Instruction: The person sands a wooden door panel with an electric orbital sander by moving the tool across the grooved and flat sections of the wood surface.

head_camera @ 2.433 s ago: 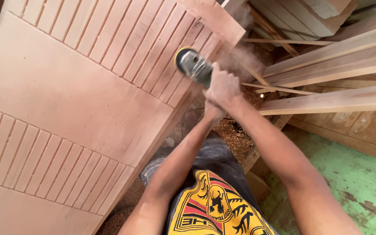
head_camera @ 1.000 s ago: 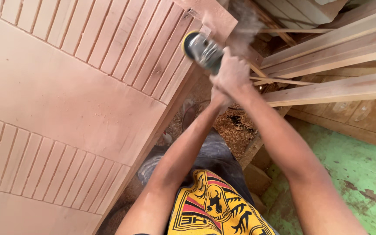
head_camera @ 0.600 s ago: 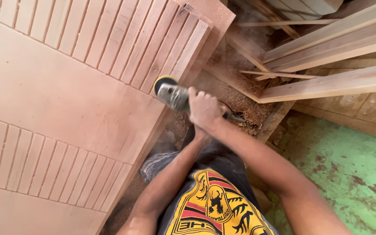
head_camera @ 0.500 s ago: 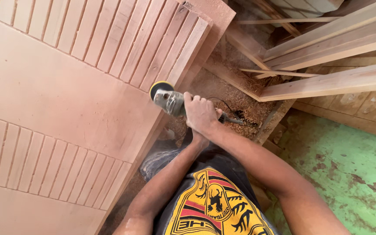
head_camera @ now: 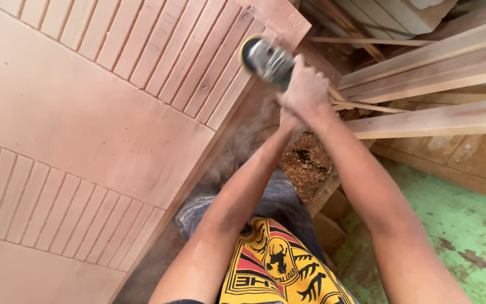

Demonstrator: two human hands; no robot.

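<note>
Right hand (head_camera: pixel 306 89) dust-coated, wrapped tight round body of angle grinder (head_camera: pixel 268 59); left hand (head_camera: pixel 291 119) mostly hidden under right wrist, grip cannot be told; grinder at upper right edge of grooved wooden door panel (head_camera: pixel 102 124), yellow-rimmed disc against panel's edge near top corner; fine dust hanging below tool; sawdust pile (head_camera: pixel 305 163) on ground between panel and stacked wooden planks (head_camera: pixel 434 67) to right; green floor (head_camera: pixel 468 225) lower right; yellow printed shirt (head_camera: pixel 274 267) at bottom.
</note>
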